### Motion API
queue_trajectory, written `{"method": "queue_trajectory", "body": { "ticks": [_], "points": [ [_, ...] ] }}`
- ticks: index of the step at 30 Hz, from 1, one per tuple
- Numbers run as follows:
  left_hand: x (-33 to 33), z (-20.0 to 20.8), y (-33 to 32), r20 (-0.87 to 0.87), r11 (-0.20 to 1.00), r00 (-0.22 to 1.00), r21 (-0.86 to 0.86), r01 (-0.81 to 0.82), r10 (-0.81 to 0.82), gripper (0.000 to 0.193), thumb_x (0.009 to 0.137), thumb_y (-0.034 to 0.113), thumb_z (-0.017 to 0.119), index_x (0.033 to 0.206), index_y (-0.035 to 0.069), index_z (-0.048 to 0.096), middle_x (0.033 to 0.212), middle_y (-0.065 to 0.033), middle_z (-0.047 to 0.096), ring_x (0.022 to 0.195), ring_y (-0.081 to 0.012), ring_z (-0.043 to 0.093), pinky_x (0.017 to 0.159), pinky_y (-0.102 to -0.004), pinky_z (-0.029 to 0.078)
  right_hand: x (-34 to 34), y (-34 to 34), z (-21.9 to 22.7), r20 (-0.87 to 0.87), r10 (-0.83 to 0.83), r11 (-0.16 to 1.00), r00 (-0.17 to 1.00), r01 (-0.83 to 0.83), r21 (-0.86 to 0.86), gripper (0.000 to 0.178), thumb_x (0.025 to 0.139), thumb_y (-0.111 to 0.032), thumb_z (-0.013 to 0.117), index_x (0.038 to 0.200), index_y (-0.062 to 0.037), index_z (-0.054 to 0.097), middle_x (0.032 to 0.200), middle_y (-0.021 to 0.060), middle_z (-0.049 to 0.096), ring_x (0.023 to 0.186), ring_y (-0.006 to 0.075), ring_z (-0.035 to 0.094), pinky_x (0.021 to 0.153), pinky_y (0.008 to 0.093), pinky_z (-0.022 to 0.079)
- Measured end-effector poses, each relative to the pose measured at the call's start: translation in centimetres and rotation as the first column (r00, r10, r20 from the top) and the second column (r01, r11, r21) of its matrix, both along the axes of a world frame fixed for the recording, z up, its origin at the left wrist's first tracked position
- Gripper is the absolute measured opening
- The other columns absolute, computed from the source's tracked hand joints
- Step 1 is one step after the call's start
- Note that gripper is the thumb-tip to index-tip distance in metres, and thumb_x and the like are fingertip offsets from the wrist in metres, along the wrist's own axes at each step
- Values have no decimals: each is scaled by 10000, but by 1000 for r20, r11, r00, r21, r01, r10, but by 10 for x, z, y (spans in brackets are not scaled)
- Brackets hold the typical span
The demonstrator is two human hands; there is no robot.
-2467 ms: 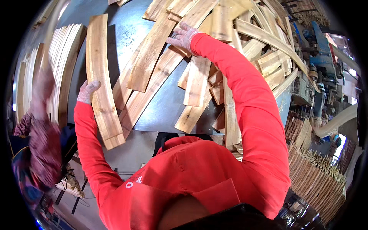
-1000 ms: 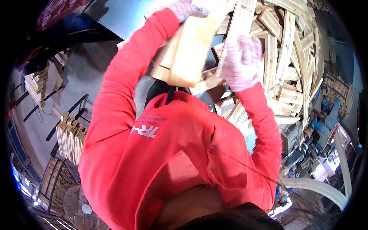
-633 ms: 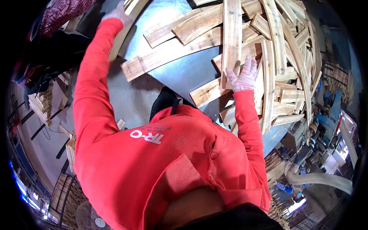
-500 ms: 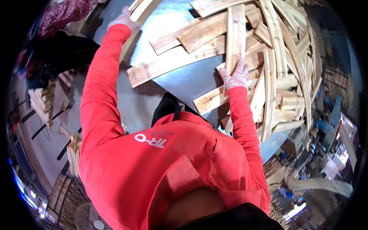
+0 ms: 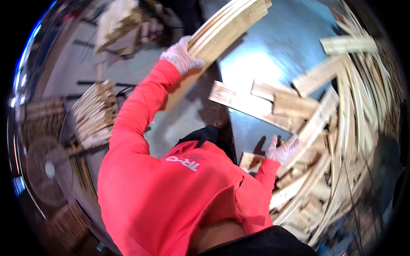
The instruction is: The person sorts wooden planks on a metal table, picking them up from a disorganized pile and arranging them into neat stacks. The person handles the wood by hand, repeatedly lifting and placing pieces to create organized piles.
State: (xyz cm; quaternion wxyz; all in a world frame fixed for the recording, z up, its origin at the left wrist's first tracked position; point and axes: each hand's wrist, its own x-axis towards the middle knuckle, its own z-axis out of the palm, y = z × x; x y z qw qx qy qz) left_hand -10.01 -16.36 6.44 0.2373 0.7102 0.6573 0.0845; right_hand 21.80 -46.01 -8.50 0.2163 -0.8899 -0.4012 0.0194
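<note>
My left hand (image 5: 181,55), in a thin pale glove, is closed round the side of a small stack of long wooden boards (image 5: 232,36). The stack slants over the near left edge of a shiny metal table (image 5: 245,132). Also gloved, my right hand (image 5: 282,150) has its fingers apart beside a light plank (image 5: 318,121) in a loose heap of boards (image 5: 314,168). Whether its fingertips touch that plank I cannot tell. Between my hands, a few shorter boards (image 5: 294,104) overlap on the tabletop.
To the left, a slanted stack of wood strips (image 5: 95,115) rests on dark rails, with another wood stack (image 5: 119,25) farther off. A round fan-like guard (image 5: 49,170) stands at the far left. Long bent strips (image 5: 369,85) crowd the table's right side.
The view has swung to the left. My left hand still grips the boards, which now show more of their length. My right hand has come off the plank it lay on.
</note>
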Motion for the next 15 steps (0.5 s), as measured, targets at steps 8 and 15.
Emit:
{"method": "queue_trajectory", "body": {
  "ticks": [8, 15],
  "points": [
    [-241, -54, -2, 507, 789, 679, -6, -614, 532, 699, 643, 212, 816, 1238, -19, 531, 1091, -140, 649, 975, -210, 623, 868, -345, 492, -114, 99, 40, 57, 560, 765, 826, -543, 345, 671, 794, -174, 699, 1379, 10, 427, 1393, 268, 418, 1273, 426, 423, 1066, 479, 350],
    [-420, -30, 170, 40, 460, 463, 66, -885, 885, 739, 606, 389, 801, 1174, -17, 559, 1156, -226, 627, 1080, -341, 609, 946, -394, 457, -239, 223, 49, -15, 839, 519, 544, -793, 318, 598, 766, -137, 689, 1326, -27, 508, 1332, 212, 499, 1186, 388, 509, 998, 444, 424]
  ]
}}
